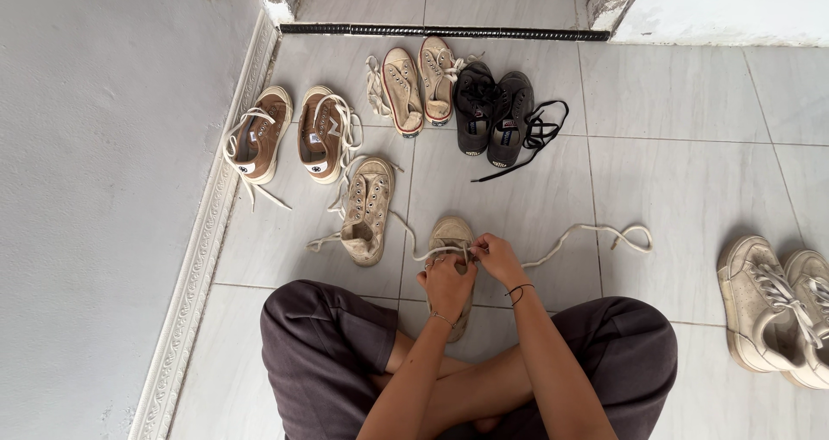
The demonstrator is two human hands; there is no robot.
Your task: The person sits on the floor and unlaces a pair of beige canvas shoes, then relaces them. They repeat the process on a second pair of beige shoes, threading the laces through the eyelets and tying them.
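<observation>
Fingers of both hands pinch a white lace over the beige sneaker (452, 233) on the tiled floor (691, 189) between the knees: left hand (447, 283) steadying, right hand (495, 257) gripping the lace (587, 230) trailing right.

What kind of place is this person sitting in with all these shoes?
Probably a home entryway: a pale tiled floor, a door threshold at the top, and pairs of sneakers lined up near it. The hands, left hand and right hand, work a beige sneaker.
</observation>
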